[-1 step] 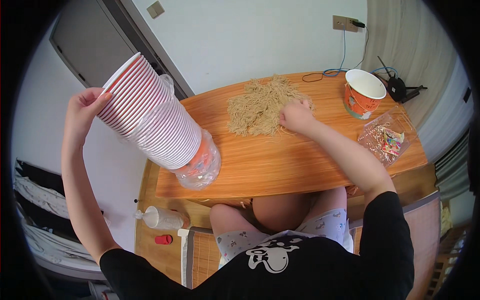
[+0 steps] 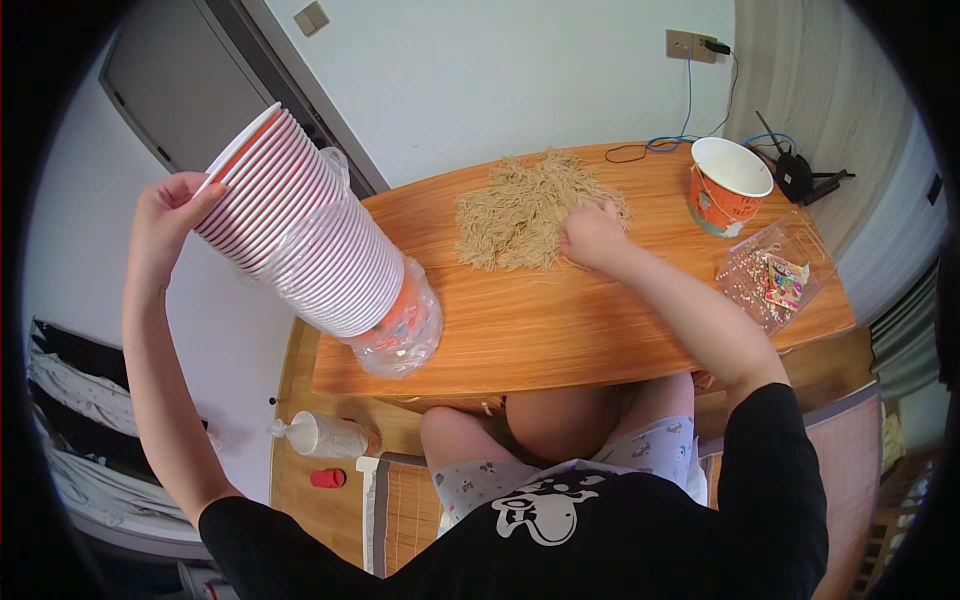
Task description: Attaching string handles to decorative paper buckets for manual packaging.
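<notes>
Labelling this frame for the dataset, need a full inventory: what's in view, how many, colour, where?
stack of paper bowls: one tall stack, white with red rims, tilted, partly in a clear plastic sleeve, standing on the table's left end
pile of dry noodles: one, tan, table centre-back
single paper bowl: one, orange outside, white inside, upright, table back-right
clear bag of small packets: one, mixed colours, table right edge
wooden table: one, orange-brown
wall sockets with cables: on the white wall behind
white bottle: one, lying on the floor at left
small red object: one, floor, beside the bottle
left hand: on the top rim of the stack
right hand: on the noodle pile's right edge
</notes>
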`<action>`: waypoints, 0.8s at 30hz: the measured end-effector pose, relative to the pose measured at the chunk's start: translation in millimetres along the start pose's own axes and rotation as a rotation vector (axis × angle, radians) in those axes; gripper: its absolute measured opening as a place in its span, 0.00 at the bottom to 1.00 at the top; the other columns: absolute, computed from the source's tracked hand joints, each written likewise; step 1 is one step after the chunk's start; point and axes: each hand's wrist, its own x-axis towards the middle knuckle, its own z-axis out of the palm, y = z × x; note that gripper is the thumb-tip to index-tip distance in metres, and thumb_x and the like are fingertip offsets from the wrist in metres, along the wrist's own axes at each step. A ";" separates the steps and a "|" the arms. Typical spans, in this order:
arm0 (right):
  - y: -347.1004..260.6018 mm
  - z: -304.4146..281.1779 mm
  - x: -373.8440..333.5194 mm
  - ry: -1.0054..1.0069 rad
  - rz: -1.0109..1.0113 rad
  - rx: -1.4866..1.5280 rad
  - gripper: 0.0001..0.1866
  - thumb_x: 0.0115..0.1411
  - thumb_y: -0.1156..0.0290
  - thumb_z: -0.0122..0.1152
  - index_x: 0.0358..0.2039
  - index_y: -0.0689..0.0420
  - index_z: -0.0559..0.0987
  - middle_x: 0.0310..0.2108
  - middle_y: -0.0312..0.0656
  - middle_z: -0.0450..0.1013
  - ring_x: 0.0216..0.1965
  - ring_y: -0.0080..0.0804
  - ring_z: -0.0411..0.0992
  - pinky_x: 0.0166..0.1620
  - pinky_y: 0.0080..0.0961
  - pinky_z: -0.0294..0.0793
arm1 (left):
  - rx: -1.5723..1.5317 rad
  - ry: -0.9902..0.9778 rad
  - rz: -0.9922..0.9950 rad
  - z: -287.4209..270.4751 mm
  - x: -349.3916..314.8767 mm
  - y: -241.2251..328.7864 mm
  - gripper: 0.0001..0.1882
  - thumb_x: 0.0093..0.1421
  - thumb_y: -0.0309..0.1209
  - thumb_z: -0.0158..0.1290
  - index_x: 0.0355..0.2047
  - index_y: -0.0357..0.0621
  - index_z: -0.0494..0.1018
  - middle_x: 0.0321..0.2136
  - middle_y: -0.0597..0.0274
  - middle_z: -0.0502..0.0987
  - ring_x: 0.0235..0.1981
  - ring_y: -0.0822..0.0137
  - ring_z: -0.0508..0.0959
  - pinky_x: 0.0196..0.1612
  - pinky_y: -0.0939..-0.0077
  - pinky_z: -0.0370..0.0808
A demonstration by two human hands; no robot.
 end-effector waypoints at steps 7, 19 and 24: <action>-20.0 40.8 -15.6 0.125 -0.026 -0.424 0.12 0.59 0.65 0.57 0.38 0.53 0.85 0.42 0.41 0.78 0.52 0.38 0.70 0.57 0.43 0.58 | 0.047 0.130 0.068 -23.3 10.2 15.7 0.09 0.62 0.32 0.61 0.33 0.38 0.78 0.27 0.69 0.79 0.29 0.80 0.76 0.36 0.83 0.72; 5.2 42.7 -36.6 0.163 -0.134 -0.497 0.11 0.60 0.68 0.53 0.36 0.51 0.84 0.39 0.40 0.78 0.48 0.37 0.71 0.56 0.39 0.60 | -0.123 0.499 0.887 -3.3 -65.1 99.4 0.14 0.61 0.22 0.60 0.46 0.33 0.75 0.45 0.51 0.80 0.49 0.59 0.80 0.52 0.72 0.76; 23.4 44.7 -34.8 0.380 -0.120 -0.448 0.10 0.59 0.68 0.54 0.36 0.51 0.83 0.38 0.41 0.79 0.47 0.36 0.73 0.54 0.38 0.63 | 0.014 0.109 0.863 104.0 -79.5 131.3 0.12 0.47 0.23 0.67 0.33 0.41 0.79 0.32 0.63 0.80 0.38 0.61 0.75 0.45 0.67 0.71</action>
